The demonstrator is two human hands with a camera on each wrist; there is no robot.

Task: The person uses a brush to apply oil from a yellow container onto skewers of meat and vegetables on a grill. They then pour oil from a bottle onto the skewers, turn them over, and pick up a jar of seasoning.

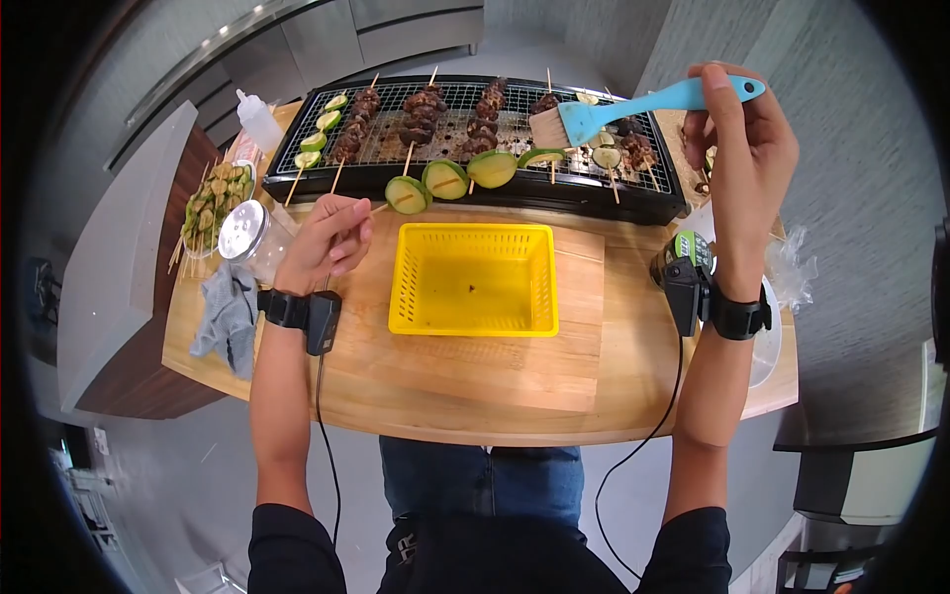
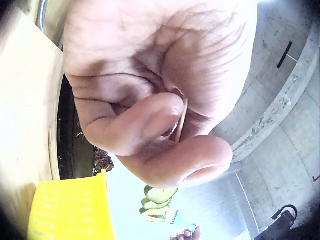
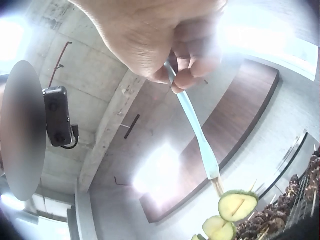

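Note:
My left hand (image 1: 332,236) pinches the bare end of a wooden skewer (image 2: 182,117) threaded with several green-rimmed zucchini slices (image 1: 445,179). The skewer is held up in front of the grill (image 1: 346,181), slanting up to the right. In my right hand (image 1: 744,148) is a light-blue basting brush (image 1: 648,103), gripped by its handle. Its pale bristles (image 1: 547,129) point left and lie right at the end slice; in the right wrist view the bristle tip (image 3: 218,187) meets a zucchini slice (image 3: 238,206).
Meat skewers (image 1: 424,115) and zucchini skewers lie across the grill. Below it sits a yellow basket (image 1: 475,328) on a wooden board (image 1: 582,366). At left are a plate of skewers (image 1: 216,203), a shaker jar (image 1: 252,238), a squeeze bottle (image 1: 259,121) and a grey cloth (image 1: 226,315).

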